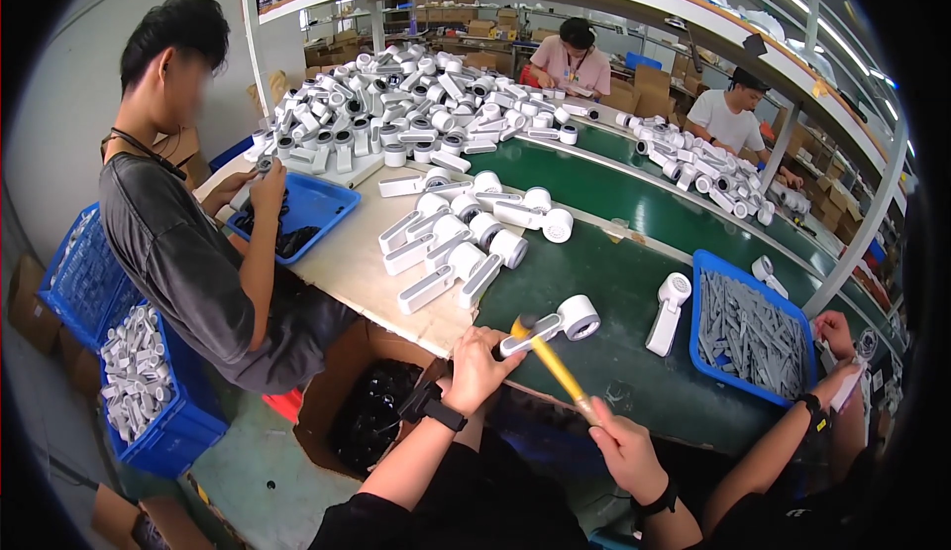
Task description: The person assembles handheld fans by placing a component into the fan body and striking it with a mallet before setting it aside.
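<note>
One white handheld device pinched in L hand, prob. for steadiness; R hand closed tight round yellow-handled hammer.

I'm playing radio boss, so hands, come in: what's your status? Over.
Left hand holding white device by its handle. Right hand gripping yellow hammer. Hammer partly hides the handle; contact unclear.

Smooth white plastic device, smooth hammer handle, blue plastic tray, matt cardboard box
</note>
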